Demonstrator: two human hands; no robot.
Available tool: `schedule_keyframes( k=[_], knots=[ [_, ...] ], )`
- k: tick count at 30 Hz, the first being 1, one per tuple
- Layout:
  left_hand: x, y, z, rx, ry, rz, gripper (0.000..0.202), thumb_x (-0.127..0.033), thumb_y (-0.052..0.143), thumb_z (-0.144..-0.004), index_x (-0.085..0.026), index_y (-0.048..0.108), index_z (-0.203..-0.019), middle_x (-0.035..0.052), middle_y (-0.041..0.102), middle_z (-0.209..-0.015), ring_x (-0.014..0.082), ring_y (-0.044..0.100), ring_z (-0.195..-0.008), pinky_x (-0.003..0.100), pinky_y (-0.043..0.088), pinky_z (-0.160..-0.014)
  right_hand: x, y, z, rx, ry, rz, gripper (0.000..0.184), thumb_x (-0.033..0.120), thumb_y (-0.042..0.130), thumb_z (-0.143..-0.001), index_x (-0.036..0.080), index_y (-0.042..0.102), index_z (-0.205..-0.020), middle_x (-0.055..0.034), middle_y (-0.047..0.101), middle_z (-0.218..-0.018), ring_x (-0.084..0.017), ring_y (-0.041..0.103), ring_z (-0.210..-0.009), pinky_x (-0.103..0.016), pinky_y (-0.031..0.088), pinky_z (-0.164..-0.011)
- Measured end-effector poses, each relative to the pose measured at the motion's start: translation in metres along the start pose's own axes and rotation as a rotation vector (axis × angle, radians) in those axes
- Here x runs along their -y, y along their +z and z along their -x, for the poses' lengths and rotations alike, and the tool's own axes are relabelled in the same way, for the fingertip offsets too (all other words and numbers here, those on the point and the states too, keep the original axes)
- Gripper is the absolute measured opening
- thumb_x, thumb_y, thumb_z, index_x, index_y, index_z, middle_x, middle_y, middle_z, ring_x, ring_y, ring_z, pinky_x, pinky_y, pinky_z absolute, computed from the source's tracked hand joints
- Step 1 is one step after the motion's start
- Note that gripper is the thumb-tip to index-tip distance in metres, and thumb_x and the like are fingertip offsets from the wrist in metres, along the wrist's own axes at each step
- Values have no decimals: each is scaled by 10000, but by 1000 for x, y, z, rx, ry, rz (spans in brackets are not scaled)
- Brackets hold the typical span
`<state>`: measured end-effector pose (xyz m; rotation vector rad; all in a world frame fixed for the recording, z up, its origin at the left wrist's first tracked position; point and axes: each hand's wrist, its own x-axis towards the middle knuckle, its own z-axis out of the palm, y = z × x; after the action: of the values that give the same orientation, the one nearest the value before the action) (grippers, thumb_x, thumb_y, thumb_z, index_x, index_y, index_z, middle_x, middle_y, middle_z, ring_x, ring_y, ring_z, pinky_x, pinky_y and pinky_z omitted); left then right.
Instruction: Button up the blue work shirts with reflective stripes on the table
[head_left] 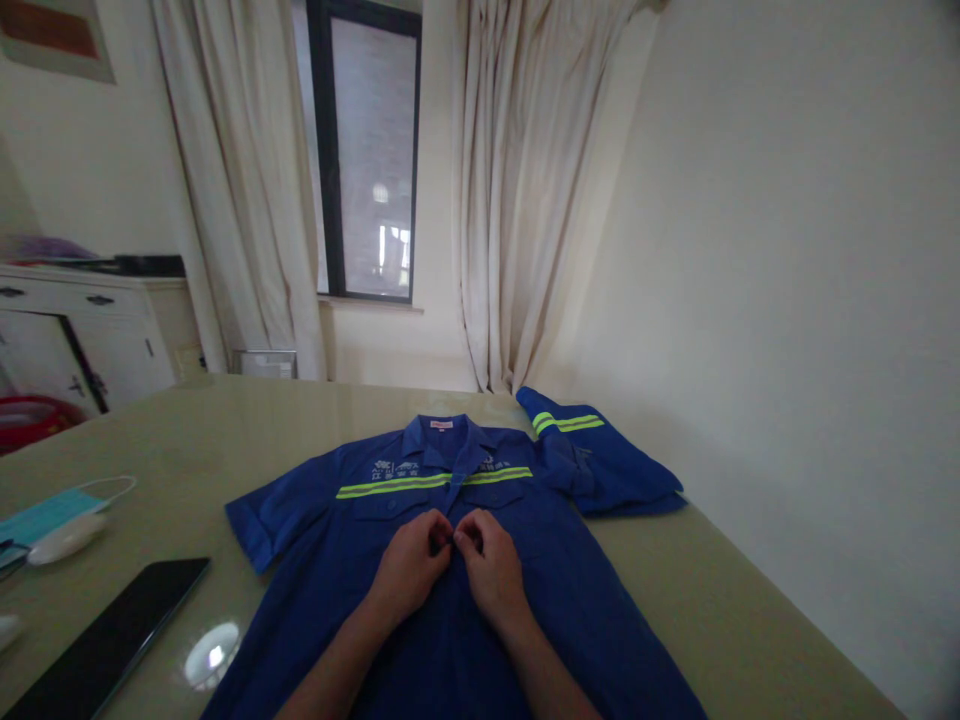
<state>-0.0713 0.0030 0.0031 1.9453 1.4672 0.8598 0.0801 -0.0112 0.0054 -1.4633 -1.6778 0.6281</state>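
Observation:
A blue short-sleeved work shirt (pixel 480 490) lies spread face up on the table, collar away from me. Yellow-green reflective stripes and pale print cross its chest. My left hand (pixel 411 562) pinches the front placket at mid-chest, just below the stripe. Close beside it, my right hand (pixel 493 566) pinches the opposite side of the same placket. The fingertips almost meet, and whatever small part lies between them, perhaps a button, is hidden. Above them the collar stands open, showing a label (pixel 442 425).
A folded blue garment (pixel 607 455) with matching stripes lies at the right by the shirt's sleeve. On the left of the glossy table (pixel 247 420) are a black tablet-like device (pixel 112 640), a white computer mouse (pixel 67 540) and a blue face mask (pixel 49 512). A wall (pixel 787 300) borders the right side.

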Motion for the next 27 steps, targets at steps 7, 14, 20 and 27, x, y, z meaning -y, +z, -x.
schedule_keyframes(
  k=[7,14,20,27],
  knots=[
    [-2,3,4,-48,-49,-82,103,-171,595,-828,-223,662,-886,-20,676,-758,153,627,-732,248,376,-658,-3,1,-2,-14,-25,-14,111,171,545,-851,234,631,-819,9,664,-840,-169,620,-796,-244,410,-718],
    [-6,-3,5,-64,11,-115,96,-250,584,-885,-231,678,-885,5,686,-821,182,626,-795,279,409,-716,-3,1,-2,-16,-14,-35,109,171,543,-846,232,631,-829,7,675,-844,-171,632,-807,-242,416,-732],
    [-8,-3,7,-64,71,-250,108,-206,545,-912,-234,649,-908,24,675,-973,211,603,-964,313,407,-827,-3,1,-2,-10,-12,-35,108,170,538,-851,237,621,-831,13,663,-848,-171,622,-815,-248,406,-739],
    [-6,0,5,2,70,-359,106,-185,541,-915,-222,638,-941,37,679,-1006,225,608,-991,328,393,-851,-2,1,-1,-1,-13,-19,108,165,534,-850,239,608,-824,14,645,-848,-173,605,-812,-260,392,-733]
  ],
)
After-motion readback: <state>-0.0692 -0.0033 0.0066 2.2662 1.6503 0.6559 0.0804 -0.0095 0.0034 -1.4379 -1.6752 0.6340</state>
